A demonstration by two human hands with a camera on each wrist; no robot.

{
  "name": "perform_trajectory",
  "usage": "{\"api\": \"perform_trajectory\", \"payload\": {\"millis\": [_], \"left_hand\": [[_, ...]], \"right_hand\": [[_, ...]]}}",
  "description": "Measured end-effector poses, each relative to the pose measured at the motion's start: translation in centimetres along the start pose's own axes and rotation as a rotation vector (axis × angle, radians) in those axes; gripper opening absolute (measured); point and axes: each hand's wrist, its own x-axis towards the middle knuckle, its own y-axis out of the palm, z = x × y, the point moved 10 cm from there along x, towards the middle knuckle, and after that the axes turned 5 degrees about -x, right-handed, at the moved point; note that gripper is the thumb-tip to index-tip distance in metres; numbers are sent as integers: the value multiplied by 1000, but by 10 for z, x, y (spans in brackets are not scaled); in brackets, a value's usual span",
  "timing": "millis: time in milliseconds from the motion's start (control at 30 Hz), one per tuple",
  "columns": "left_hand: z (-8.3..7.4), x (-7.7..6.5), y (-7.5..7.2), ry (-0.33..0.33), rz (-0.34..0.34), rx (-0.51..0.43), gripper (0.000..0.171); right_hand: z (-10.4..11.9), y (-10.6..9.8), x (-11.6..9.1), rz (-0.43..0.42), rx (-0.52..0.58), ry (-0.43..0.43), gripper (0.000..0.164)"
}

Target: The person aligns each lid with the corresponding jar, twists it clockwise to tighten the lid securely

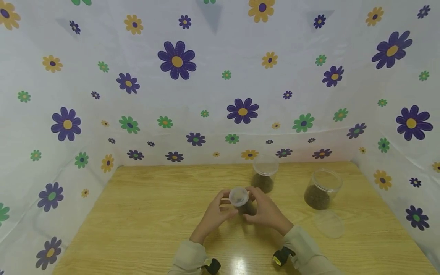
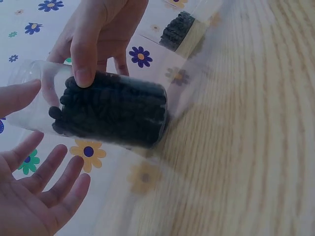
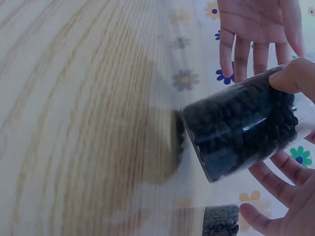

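A clear jar point(image 1: 247, 208) partly filled with dark, bean-like pieces is between the two hands, tilted and held just above the table. My right hand point(image 1: 267, 211) grips it, its thumb on one side and fingers round the other; in the left wrist view that thumb presses the jar wall point(image 2: 115, 113). At the jar's other side is my left hand point(image 1: 217, 209), its fingers spread and straight beside the wall; whether its thumb touches cannot be told. The jar's round top point(image 1: 238, 195) faces up in the head view.
Behind the hands stands another clear jar point(image 1: 264, 181) with dark contents. A third jar point(image 1: 321, 193), also partly filled, is to the right. A clear round lid point(image 1: 329, 224) lies on the wooden table point(image 1: 148, 214). Flower-printed cloth point(image 1: 206, 88) surrounds the table's back and sides.
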Motion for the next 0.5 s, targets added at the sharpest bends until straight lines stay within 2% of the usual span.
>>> {"api": "perform_trajectory", "payload": {"millis": [100, 200, 233, 433, 500], "left_hand": [[-15, -4, -1, 23, -4, 23, 59], [-19, -6, -2, 36, -14, 45, 59], [-18, -6, -3, 36, -18, 44, 59], [12, 2, -9, 57, -42, 61, 62], [15, 2, -11, 63, -44, 72, 64]], "right_hand": [[-3, 3, 1, 9, 49, 26, 73], [-3, 5, 3, 10, 92, 24, 72], [-2, 6, 4, 9, 104, 19, 71], [6, 9, 8, -7, 147, -53, 69], [9, 10, 10, -19, 154, -88, 69]]}}
